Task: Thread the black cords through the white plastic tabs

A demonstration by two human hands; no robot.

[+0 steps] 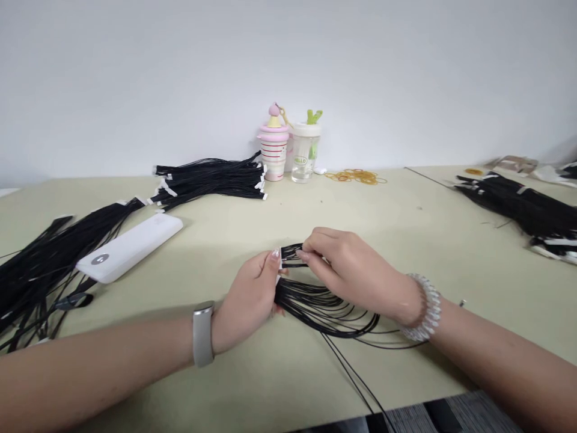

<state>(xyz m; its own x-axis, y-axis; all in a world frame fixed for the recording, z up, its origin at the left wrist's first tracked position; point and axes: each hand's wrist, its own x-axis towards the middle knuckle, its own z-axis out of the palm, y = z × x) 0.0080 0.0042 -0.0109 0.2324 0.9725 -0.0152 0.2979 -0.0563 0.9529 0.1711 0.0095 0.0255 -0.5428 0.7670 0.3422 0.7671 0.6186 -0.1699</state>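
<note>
A bundle of thin black cables (324,307) with white connector ends is held over the middle of the table. My left hand (252,294) is closed around the white ends, thumb on top. From the right, my right hand (349,261) pinches the black wires just beside those ends, its thumb and forefinger pressed together. The cables loop round below my right wrist, and a couple of loose strands hang toward the table's front edge. What lies under my right fingers is partly hidden.
Black cable bundles lie at the back left (211,180), far left (58,252) and right (523,204). A white power bank (130,246) rests on the left one. Behind stand a striped cup (273,156), a clear cup (303,159) and yellow rubber bands (356,176).
</note>
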